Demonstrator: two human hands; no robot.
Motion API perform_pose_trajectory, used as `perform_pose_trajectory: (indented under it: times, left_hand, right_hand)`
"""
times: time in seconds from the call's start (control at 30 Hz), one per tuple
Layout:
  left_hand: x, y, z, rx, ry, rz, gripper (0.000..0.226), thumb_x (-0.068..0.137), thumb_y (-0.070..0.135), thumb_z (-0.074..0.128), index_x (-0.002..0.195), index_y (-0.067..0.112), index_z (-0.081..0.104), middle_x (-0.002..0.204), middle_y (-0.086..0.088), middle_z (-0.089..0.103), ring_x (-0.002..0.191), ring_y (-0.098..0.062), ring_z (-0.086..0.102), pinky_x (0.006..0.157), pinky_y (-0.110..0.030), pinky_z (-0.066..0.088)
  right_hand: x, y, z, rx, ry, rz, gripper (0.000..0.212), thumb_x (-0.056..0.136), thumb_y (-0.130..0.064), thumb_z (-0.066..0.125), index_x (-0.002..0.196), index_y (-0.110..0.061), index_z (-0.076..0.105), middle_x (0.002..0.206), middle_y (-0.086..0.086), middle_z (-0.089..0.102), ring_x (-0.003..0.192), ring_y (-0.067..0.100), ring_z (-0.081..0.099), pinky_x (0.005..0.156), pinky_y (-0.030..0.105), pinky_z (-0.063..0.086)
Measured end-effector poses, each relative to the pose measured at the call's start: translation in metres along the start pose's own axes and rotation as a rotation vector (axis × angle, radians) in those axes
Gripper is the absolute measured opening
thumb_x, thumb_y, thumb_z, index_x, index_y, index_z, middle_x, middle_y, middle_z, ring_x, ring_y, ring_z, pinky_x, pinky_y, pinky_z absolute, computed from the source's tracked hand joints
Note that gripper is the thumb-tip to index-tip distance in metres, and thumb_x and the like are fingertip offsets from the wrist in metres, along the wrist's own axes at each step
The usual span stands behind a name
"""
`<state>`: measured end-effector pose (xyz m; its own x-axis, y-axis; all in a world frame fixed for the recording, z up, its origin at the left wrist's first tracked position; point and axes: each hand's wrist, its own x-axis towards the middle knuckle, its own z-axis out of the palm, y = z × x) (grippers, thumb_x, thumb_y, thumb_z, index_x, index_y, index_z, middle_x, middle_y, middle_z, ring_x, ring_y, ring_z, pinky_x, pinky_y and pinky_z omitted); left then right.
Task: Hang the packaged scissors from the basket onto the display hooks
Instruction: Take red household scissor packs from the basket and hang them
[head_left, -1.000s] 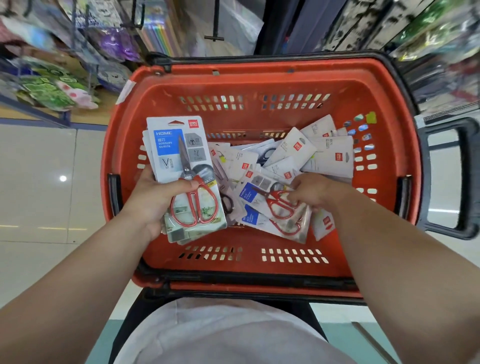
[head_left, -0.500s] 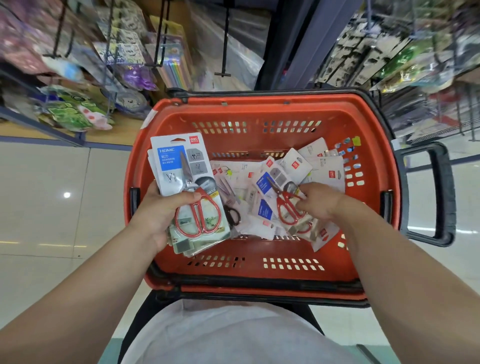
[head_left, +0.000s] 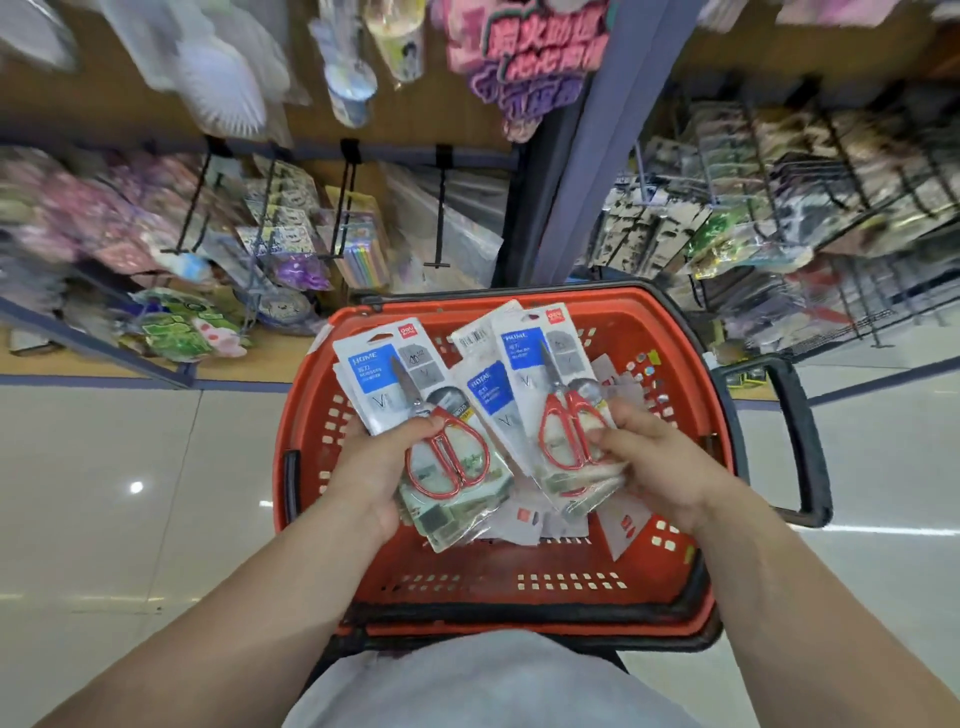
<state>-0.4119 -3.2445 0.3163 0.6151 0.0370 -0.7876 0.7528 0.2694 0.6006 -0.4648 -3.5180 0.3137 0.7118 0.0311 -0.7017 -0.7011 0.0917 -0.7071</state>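
Head view looks down along your two forearms to a red basket (head_left: 467, 592) just in front of your waist, with pale floor (head_left: 104, 519) on either side of it. Your left hand (head_left: 382, 462) grips a stack (head_left: 384, 384) of scissor packs: the thumb lies across the front card just above the red loops, and the fingers curl behind. The stack leans with its top toward the upper left and sits over the left half of the basket. Your right hand (head_left: 654, 457) pinches a second bunch (head_left: 540, 364) of packs, with the thumb pressed on the front card beside the red loops and the fingers wrapped round the right edge. This bunch fans out into at least three cards, and the rearmost one shows a white back with a barcode. Both lots are held up above the basket, close side by side; you cannot tell whether their lower corners touch. Loose packs (head_left: 631, 525) lie on the basket bottom under your hands, mostly white side up with small red marks. A black handle (head_left: 802, 441) juts from the right side of the basket. Beyond the far rim, black hooks (head_left: 440, 218) stick out from a wood-backed display. The goods (head_left: 358, 244) hanging there are too blurred to name. Your light shirt (head_left: 483, 686) fills the bottom edge.
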Motion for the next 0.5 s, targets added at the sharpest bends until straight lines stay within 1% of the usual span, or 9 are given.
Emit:
perform_pose_trajectory:
  times: [0.07,0.17,0.2,0.23,0.3,0.37,0.4,0.47,0.5]
  left_hand:
    - [-0.009,0.0,0.008,0.018,-0.028,0.028,0.041,0.082,-0.004,0.08,0.11,0.024,0.07,0.097,-0.009,0.082,0.078,-0.028,0.08,0.062,-0.039,0.062]
    - [-0.019,-0.002,0.018,0.049,-0.039,0.036,0.044,0.081,-0.002,0.082,0.111,0.026,0.066,0.094,-0.006,0.082,0.078,-0.028,0.08,0.064,-0.041,0.063]
    - [-0.022,-0.002,0.02,0.061,-0.041,0.035,0.045,0.081,-0.002,0.082,0.113,0.025,0.066,0.094,-0.006,0.082,0.079,-0.028,0.08,0.064,-0.042,0.062]
    - [-0.024,-0.003,0.022,0.072,-0.041,0.039,0.048,0.08,-0.003,0.082,0.116,0.024,0.065,0.094,-0.006,0.082,0.079,-0.029,0.08,0.063,-0.041,0.062]
    - [-0.026,-0.005,0.024,0.103,-0.036,0.054,0.054,0.079,-0.004,0.083,0.122,0.022,0.064,0.097,-0.007,0.082,0.08,-0.028,0.08,0.061,-0.038,0.062]
    - [-0.025,-0.005,0.022,0.123,-0.037,0.06,0.06,0.078,-0.003,0.084,0.128,0.021,0.062,0.1,-0.007,0.082,0.082,-0.027,0.08,0.063,-0.037,0.061]
    - [-0.024,-0.006,0.022,0.131,-0.046,0.062,0.062,0.078,-0.003,0.084,0.131,0.021,0.062,0.102,-0.006,0.082,0.084,-0.026,0.08,0.066,-0.038,0.061]
    - [-0.023,-0.006,0.022,0.14,-0.076,0.068,0.061,0.08,-0.002,0.083,0.132,0.023,0.061,0.104,-0.005,0.082,0.086,-0.025,0.08,0.067,-0.038,0.061]
    - [-0.023,-0.006,0.023,0.145,-0.091,0.073,0.059,0.081,-0.003,0.081,0.13,0.024,0.062,0.104,-0.004,0.082,0.086,-0.024,0.08,0.065,-0.036,0.061]
  right_hand:
    - [0.0,0.008,0.005,0.049,0.004,-0.012,0.034,0.103,-0.004,0.055,0.118,-0.026,0.075,0.111,0.016,0.074,0.102,0.035,0.062,0.092,0.049,0.044]
    - [0.0,0.014,0.017,0.072,-0.027,-0.037,0.044,0.103,-0.004,0.053,0.127,-0.037,0.069,0.111,0.007,0.077,0.102,0.028,0.068,0.095,0.05,0.052]
    - [0.0,0.012,0.022,0.079,-0.026,-0.04,0.047,0.103,-0.003,0.051,0.127,-0.039,0.068,0.108,0.005,0.078,0.097,0.024,0.071,0.09,0.046,0.057]
    - [-0.001,0.011,0.025,0.087,-0.023,-0.043,0.049,0.103,-0.002,0.048,0.126,-0.041,0.067,0.103,0.003,0.078,0.09,0.019,0.073,0.081,0.04,0.059]
    - [-0.001,0.008,0.029,0.084,-0.027,-0.063,0.054,0.103,-0.001,0.045,0.122,-0.048,0.063,0.103,0.0,0.079,0.085,0.014,0.075,0.069,0.03,0.059]
    - [0.001,0.005,0.034,0.052,-0.026,-0.077,0.057,0.101,-0.003,0.046,0.118,-0.056,0.058,0.112,-0.002,0.079,0.09,0.014,0.075,0.071,0.029,0.057]
    - [0.001,0.004,0.035,0.05,-0.013,-0.088,0.058,0.099,-0.004,0.047,0.121,-0.057,0.057,0.114,-0.003,0.078,0.093,0.015,0.076,0.073,0.03,0.057]
    - [0.004,0.004,0.035,0.057,0.025,-0.113,0.059,0.098,-0.006,0.046,0.132,-0.053,0.056,0.115,-0.004,0.078,0.098,0.016,0.076,0.078,0.032,0.057]
    - [0.005,0.005,0.035,0.063,0.035,-0.137,0.057,0.099,-0.008,0.046,0.133,-0.052,0.057,0.114,-0.007,0.078,0.099,0.014,0.076,0.078,0.032,0.058]
